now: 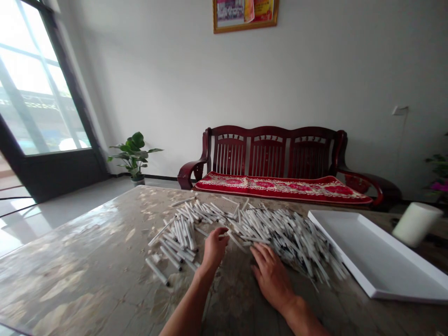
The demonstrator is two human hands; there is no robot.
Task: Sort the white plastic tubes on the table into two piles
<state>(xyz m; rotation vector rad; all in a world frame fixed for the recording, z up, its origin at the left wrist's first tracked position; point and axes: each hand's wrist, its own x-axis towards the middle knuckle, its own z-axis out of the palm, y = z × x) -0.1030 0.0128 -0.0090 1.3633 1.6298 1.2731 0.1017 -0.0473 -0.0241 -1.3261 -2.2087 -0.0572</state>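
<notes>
A wide heap of slim white pen-like tubes [259, 224], some with dark ends, covers the middle of the patterned table [87, 280]. To the left, a looser group of the same tubes [182, 233] lies in rough rows. My left hand [214, 247] is between the two groups, its fingers curled toward the thumb; something small and whitish shows at the fingertips, too small to name. Resting low at the near edge of the heap, my right hand [271, 273] has its fingers stretched out, fingertips by the tubes. One tube [236, 240] lies between my hands.
A shallow white tray [385, 252] sits right of the heap, with a white cylinder [418, 224] behind it. Beyond the table stands a dark red wooden bench [269, 156] with a red patterned cover. A potted plant [135, 156] is on the floor at left, near a glass door.
</notes>
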